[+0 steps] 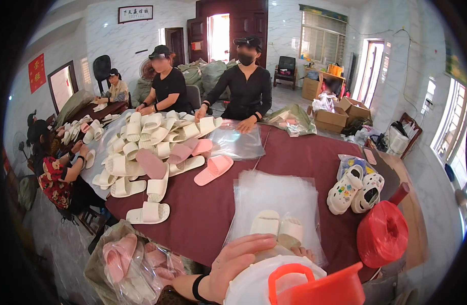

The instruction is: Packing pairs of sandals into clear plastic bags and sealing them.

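Observation:
A pair of cream slide slippers (290, 233) lies on a stack of clear plastic bags (274, 190) at the table's near edge. My left hand (243, 259) is closed on the pair, its fingers lying across the heel part of the left slipper. Only the fingertips of my right hand (305, 253) show, curled at the heel of the right slipper; a white round thing with a red handle (289, 274) and an orange-red part hides the rest. Whether the slippers are inside a bag or on top, I cannot tell.
A heap of cream and pink slippers (159, 132) covers the table's left side. To the right are white clogs (345, 190) and a red roll of plastic twine (383, 234). A sack of bagged pink slippers (119, 259) stands below left. Several co-workers sit or stand around the tables.

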Motion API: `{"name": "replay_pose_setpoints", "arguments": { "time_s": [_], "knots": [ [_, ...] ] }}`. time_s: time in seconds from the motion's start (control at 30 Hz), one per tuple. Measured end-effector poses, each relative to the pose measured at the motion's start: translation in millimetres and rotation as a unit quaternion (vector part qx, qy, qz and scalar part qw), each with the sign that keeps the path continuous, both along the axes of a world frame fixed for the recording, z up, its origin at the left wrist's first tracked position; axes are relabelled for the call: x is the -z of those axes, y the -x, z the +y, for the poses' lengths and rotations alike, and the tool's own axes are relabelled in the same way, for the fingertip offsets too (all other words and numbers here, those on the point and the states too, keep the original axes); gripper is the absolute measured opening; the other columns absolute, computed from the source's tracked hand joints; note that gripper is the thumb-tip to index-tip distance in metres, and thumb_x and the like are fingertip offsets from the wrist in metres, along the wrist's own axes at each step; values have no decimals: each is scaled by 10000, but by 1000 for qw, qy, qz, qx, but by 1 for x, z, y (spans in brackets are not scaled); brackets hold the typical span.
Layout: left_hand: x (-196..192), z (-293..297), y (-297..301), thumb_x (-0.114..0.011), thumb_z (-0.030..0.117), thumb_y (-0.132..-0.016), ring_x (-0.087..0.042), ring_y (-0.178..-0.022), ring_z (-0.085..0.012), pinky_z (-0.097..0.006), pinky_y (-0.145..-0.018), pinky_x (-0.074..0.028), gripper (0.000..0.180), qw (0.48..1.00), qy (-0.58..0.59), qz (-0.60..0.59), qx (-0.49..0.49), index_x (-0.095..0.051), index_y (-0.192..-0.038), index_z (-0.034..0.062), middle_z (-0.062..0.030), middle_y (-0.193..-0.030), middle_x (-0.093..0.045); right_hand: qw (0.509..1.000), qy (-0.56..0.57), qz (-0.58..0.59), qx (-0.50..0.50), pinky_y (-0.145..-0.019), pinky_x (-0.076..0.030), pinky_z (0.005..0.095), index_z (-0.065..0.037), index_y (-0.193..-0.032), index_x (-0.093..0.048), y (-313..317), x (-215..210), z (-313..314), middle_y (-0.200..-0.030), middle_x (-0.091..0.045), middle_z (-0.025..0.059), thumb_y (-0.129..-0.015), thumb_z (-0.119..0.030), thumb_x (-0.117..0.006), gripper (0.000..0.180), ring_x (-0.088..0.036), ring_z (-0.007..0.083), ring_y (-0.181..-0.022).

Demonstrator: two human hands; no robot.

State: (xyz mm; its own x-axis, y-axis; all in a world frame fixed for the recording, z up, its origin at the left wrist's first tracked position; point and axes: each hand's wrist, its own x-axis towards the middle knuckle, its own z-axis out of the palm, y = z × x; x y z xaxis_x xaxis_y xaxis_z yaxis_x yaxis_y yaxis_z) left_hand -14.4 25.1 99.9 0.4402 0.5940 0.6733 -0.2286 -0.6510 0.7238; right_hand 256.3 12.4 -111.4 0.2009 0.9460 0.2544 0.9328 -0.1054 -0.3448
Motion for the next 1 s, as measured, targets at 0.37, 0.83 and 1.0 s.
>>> {"name": "replay_pose_setpoints", "arguments": {
  "time_s": [0.37, 0.83, 1.0],
  "knots": [
    [-5, 11, 23, -212, 386, -1070, -440, -1333, -363, -435, -1083, -377, 630, 997, 23, 39, 55, -442, -1356, -126, -321, -1427, -392, 1000, 7, -2, -5, -890, -379, 456, -91, -1094, -652, -3, 12, 5, -1075, -631, 101, -698, -376, -789, 507, -533, 322, -1004],
    [-22, 42, 5, -557, 138, -944, -586, -1104, -489, -544, -911, -499, 486, 961, -258, -39, -89, -342, -1376, 81, -328, -1283, -527, 1000, -8, 11, 5, -892, -386, 454, -89, -1075, -667, 0, 16, 5, -1074, -632, 105, -662, -380, -807, 523, -537, 327, -999],
    [-57, 37, 7, -585, 171, -934, -582, -1119, -483, -549, -908, -497, 494, 953, -281, -26, -109, -350, -1363, 101, -319, -1291, -526, 996, 77, -46, -22, -875, -455, 501, -66, -1191, -577, 1, -2, 1, -1132, -609, 168, -810, -403, -695, 521, -574, 365, -1004]
  ]
}}
